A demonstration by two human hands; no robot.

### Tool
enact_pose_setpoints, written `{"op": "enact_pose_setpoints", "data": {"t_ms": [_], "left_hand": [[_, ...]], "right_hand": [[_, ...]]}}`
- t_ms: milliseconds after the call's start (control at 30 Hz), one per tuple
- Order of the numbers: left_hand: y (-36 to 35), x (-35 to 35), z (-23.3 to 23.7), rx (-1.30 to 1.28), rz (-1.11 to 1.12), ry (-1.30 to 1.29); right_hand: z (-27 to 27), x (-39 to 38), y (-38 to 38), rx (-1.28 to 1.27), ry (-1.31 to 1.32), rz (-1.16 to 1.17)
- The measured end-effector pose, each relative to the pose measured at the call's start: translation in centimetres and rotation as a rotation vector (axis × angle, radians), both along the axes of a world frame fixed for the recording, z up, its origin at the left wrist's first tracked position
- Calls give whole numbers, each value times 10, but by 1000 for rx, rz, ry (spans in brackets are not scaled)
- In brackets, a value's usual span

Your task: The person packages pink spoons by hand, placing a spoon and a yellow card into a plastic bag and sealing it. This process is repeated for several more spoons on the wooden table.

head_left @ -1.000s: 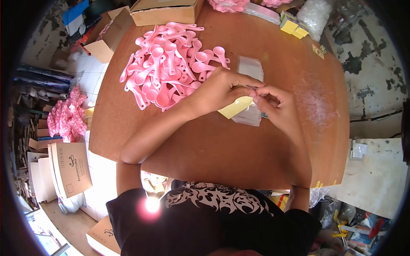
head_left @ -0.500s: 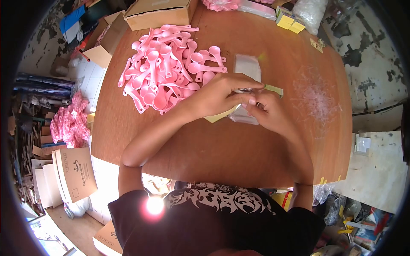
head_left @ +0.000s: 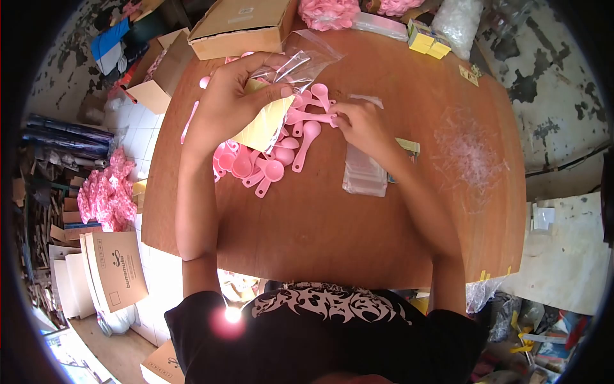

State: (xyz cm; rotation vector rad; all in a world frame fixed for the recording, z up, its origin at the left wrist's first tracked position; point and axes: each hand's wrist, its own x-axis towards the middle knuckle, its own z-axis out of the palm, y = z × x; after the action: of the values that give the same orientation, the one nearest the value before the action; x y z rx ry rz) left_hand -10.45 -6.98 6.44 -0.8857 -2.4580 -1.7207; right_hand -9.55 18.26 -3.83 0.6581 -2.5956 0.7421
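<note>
My left hand [head_left: 238, 97] is closed around a clear plastic bag [head_left: 306, 67] and a pale yellow card [head_left: 263, 125], held over the pink spoons. Under and around that hand lies a heap of pink measuring spoons [head_left: 242, 165], partly hidden by it. My right hand [head_left: 366, 127] pinches the handle end of one pink spoon [head_left: 307, 117] at the heap's right side. A stack of clear plastic bags [head_left: 364, 173] lies on the table just below my right hand. Beside the stack, partly behind my right forearm, is a yellowish card [head_left: 409, 146].
A closed cardboard box [head_left: 238, 40] stands at the table's far edge, with pink bundles [head_left: 329, 14] and small yellow boxes [head_left: 427, 40] farther right. Thin clear plastic strips [head_left: 470, 152] are scattered on the right. An open carton [head_left: 153, 89] sits beyond the table's left side.
My hands have moved apart. The left went up and left over the heap with the bag and card; the right moved up and left to a spoon. Several spoons have shifted.
</note>
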Motion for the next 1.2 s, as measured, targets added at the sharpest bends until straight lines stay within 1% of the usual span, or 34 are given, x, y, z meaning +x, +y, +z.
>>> {"op": "enact_pose_setpoints", "data": {"t_ms": [33,100,133,167,233,300,333,400,433,500,567,600,633,667,733,800,867,900,933,1033,1067,1133,1200], "left_hand": [[0,0,-1,0,2,4],[2,-1,-6,-9,-42,58],[3,-1,-6,10,-57,84],[4,-1,-5,10,-55,89],[6,1,-3,-47,-59,27],[6,2,-2,-57,-54,24],[7,3,-2,-37,-48,17],[8,3,-2,-12,-38,13],[8,2,-3,-13,-50,-17],[8,0,-5,-10,-54,-44],[10,-2,-8,-76,-104,54],[10,-1,-9,-131,-66,38],[11,-1,-10,-130,-66,38],[12,-1,-12,-117,-102,56],[15,1,-14,-100,-142,75],[20,6,-13,-85,-155,-60],[25,9,-14,-81,-206,-63],[29,10,-14,-78,-251,-67],[32,13,-10,-141,-284,-54],[41,21,-7,-167,-254,-13],[45,19,-14,-52,-271,118],[50,16,-8,-76,-301,120],[56,17,1,-97,-333,120]], "right_hand": [[-2,-4,-4,0,4,2],[-6,-12,-12,273,-74,-79],[-10,-15,-15,273,-67,-76],[-14,-18,-17,325,-99,-56],[-13,-17,-19,378,-129,-36],[-12,-12,-17,365,-6,40],[-10,-10,-14,370,-4,40],[-4,-8,-4,144,82,140],[7,-5,1,149,86,145],[29,0,16,-274,-81,109],[38,1,42,-502,-160,82],[53,8,53,-564,-140,52],[71,18,61,-625,-120,19],[83,26,69,-624,-121,16],[100,40,79,-879,-6,1],[106,51,80,-910,-22,31],[110,59,79,-943,-34,61],[112,61,74,-883,-43,30],[113,63,71,-824,-52,-1],[116,61,72,-817,-96,23],[117,61,74,-819,-90,23],[118,62,78,-787,-187,57],[118,64,76,-779,-197,31]]}}
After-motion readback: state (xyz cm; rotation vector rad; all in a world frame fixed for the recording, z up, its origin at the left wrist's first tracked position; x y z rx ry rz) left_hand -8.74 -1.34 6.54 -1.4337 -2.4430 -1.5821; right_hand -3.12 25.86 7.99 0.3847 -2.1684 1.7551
